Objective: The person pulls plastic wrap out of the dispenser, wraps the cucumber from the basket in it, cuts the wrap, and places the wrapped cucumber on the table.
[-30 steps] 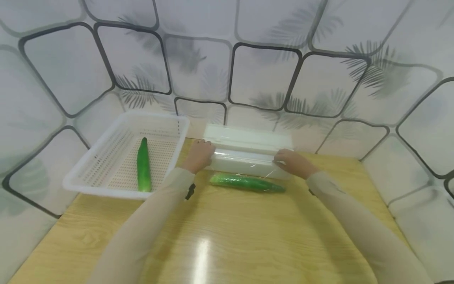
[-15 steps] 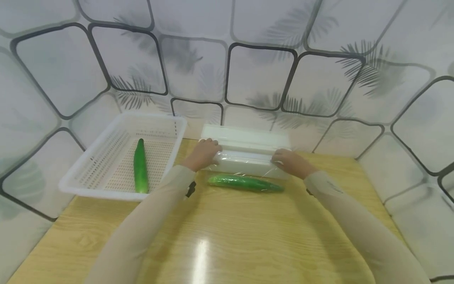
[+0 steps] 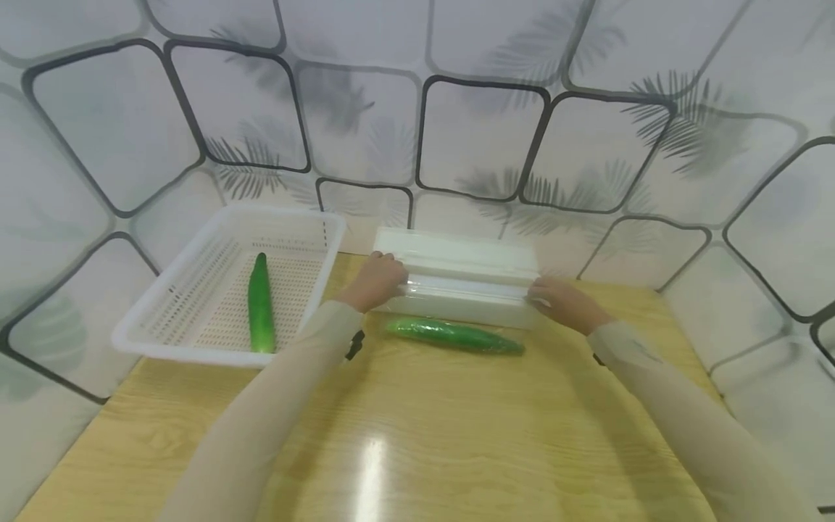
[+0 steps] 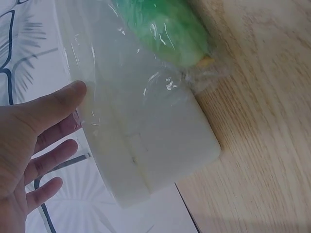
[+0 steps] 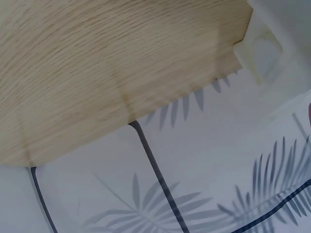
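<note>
Cling-film box [image 3: 457,279] — far side hidden; right hand [image 3: 566,304] fingers unclear

The pale wood-grain counter [image 3: 417,428] is smooth and glossy, throwing back a bright glare. The white plastic film dispenser box [image 3: 457,279] looks matt; clear glossy film [image 4: 146,92] wrinkles over the shiny green cucumber [image 3: 454,336]. The white perforated plastic basket [image 3: 163,341] is matt.

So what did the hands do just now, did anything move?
The right hand slid outward along the white cling film box, from over its front to its right end. The left hand crept a little further onto the left end. The wrapped cucumber stayed in front of the box on the table, and the bare cucumber stayed in the white basket.
</note>
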Demonstrator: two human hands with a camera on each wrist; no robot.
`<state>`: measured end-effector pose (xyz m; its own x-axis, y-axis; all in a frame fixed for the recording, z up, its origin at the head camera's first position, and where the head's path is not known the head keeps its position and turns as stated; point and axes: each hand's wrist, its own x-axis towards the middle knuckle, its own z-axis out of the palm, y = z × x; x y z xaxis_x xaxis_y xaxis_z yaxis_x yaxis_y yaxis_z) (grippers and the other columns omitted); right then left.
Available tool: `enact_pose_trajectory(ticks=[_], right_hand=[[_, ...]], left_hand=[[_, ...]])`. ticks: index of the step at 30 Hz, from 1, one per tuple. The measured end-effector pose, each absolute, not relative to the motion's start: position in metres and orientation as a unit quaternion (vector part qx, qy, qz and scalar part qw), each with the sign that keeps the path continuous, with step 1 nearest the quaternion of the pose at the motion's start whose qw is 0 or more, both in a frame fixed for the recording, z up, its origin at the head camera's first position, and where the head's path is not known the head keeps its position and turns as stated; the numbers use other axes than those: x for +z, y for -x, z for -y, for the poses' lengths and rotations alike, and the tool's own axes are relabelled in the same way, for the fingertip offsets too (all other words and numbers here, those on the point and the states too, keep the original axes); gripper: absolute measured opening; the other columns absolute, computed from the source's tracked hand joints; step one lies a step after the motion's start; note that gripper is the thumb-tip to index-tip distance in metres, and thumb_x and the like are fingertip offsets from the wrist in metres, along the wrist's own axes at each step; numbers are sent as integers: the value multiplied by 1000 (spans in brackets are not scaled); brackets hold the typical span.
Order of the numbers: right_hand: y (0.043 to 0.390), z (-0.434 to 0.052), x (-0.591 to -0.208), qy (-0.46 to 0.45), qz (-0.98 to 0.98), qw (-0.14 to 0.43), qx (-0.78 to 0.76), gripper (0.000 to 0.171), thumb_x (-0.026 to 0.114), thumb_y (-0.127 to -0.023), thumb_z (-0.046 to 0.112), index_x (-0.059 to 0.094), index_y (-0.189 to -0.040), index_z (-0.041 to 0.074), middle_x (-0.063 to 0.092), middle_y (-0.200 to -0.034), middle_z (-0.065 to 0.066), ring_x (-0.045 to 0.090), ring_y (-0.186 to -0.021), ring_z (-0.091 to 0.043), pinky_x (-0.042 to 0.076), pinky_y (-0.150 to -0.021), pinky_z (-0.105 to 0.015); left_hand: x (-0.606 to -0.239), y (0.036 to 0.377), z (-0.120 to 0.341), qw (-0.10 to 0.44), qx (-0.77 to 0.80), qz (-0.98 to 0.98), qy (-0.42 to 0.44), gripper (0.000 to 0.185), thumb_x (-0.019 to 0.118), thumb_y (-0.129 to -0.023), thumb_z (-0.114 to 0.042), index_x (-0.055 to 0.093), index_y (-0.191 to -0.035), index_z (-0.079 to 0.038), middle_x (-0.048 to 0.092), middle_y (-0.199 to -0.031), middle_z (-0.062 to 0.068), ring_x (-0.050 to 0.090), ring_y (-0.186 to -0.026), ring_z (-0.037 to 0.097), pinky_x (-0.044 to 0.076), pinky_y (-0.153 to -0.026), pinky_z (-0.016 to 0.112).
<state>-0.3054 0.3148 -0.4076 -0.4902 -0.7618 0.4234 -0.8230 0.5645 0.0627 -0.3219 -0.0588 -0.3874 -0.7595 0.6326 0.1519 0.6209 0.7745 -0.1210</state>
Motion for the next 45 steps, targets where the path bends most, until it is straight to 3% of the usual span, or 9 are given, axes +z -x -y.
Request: enact_pose_trajectory(ticks=[21,30,35,38,42,45], right_hand=[[302,-339,-421,-477,840,231,118,27,74,-62,-14,65,-81,2,60,-79,-5,56,-73,-18,50,-66,-31],[296,-334,-416,-425,865,225,141,23,74,-67,-10,69,-87,0,67,-84,-11,62,-78,-25,53,-74,-38],[287,-310,-416,-408,858,288,119,23,75,-69,-3,67,-90,-1,66,-87,-16,62,-83,-32,53,-78,-46],[274,-276,-419,-439,840,304,97,24,77,-68,4,67,-90,1,64,-85,-13,61,-78,-27,55,-73,-39],[257,-235,-428,-459,858,229,38,33,78,-74,23,66,-98,4,62,-87,-8,59,-75,-18,54,-66,-29],[249,-217,-436,-441,881,171,4,46,76,-75,35,64,-106,5,60,-91,-7,55,-76,-15,52,-67,-29]], left_hand=[[-386,318,59,90,32,941,325,17,68,-82,-33,71,-88,-17,71,-89,-1,60,-85,20,47,-83,35],[-389,318,66,69,-39,947,310,17,67,-84,-29,70,-92,-15,72,-91,1,63,-88,20,50,-88,38],[-391,317,68,73,-62,947,307,18,68,-83,-29,71,-93,-13,72,-91,2,63,-87,20,49,-87,38],[-391,318,68,72,-70,947,304,19,68,-83,-29,71,-93,-13,72,-91,2,63,-87,21,49,-86,38],[-389,320,67,67,-89,949,295,20,68,-83,-29,71,-94,-12,72,-94,3,63,-89,21,48,-87,38],[-387,321,66,65,-95,949,292,19,68,-84,-29,71,-94,-13,72,-94,3,63,-90,22,48,-88,39]])
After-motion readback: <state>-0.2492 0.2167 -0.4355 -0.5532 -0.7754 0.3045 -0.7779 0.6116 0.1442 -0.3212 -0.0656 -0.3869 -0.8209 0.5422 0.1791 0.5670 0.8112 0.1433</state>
